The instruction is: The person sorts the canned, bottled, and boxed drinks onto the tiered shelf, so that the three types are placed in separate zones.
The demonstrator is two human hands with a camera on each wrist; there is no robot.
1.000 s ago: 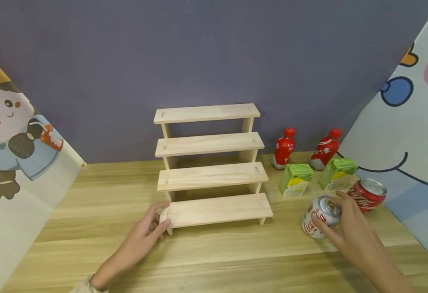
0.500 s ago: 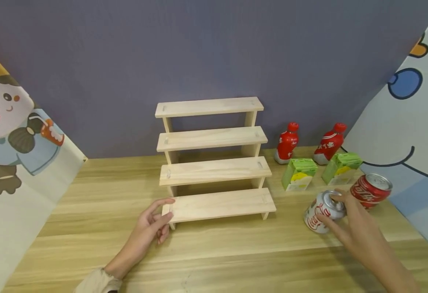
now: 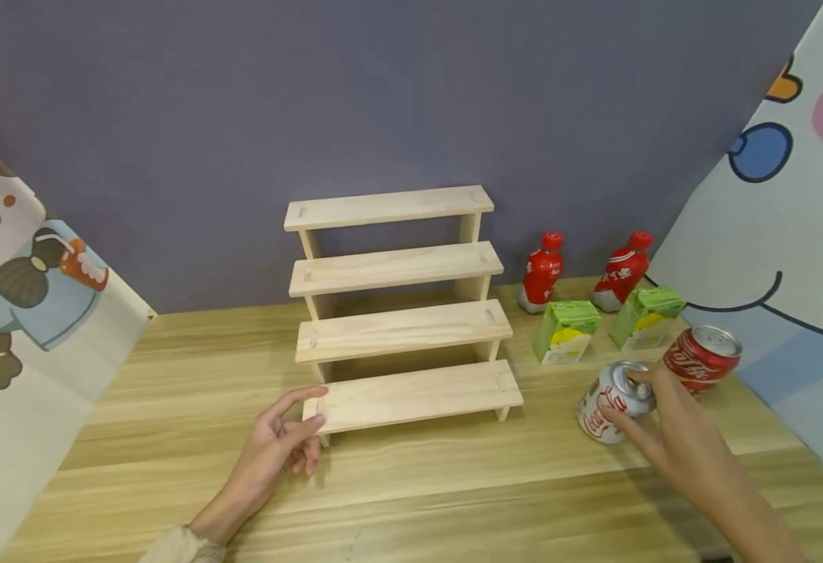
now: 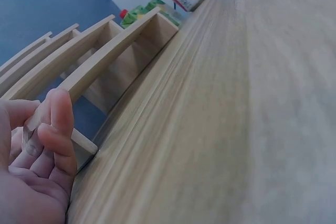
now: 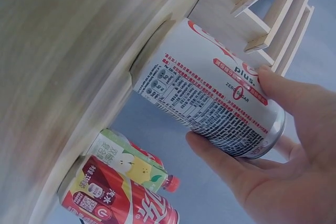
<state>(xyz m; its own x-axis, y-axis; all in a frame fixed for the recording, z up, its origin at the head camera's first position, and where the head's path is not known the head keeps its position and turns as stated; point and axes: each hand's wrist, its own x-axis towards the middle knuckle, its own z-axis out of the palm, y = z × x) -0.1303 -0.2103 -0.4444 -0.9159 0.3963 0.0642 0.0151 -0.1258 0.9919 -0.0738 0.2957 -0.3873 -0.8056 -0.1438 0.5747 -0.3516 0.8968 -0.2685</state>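
A silver-white Coca-Cola can [image 3: 612,403] is gripped near its top by my right hand [image 3: 686,450], thumb on one side and fingers on the other. The right wrist view shows the can [image 5: 210,93] slightly tilted, its base at or very near the tabletop; contact is hard to tell. My left hand [image 3: 267,450] pinches the left end of the lowest step of a pale wooden stepped shelf [image 3: 411,397]. In the left wrist view, the fingers [image 4: 62,111] curl around that board's end. The shelf's steps carry nothing.
Right of the shelf stand two red bottles [image 3: 542,274], with two green juice boxes [image 3: 568,332] in front. A red cola can [image 3: 702,360] stands just beyond my right hand. A grey-blue wall [image 3: 383,94] rises behind, with cartoon-printed panels [image 3: 735,258] at the sides.
The head view has shifted slightly. Both hands keep their holds, on the shelf and on the silver-white can. More of the left hand's lower fingers shows below the board.
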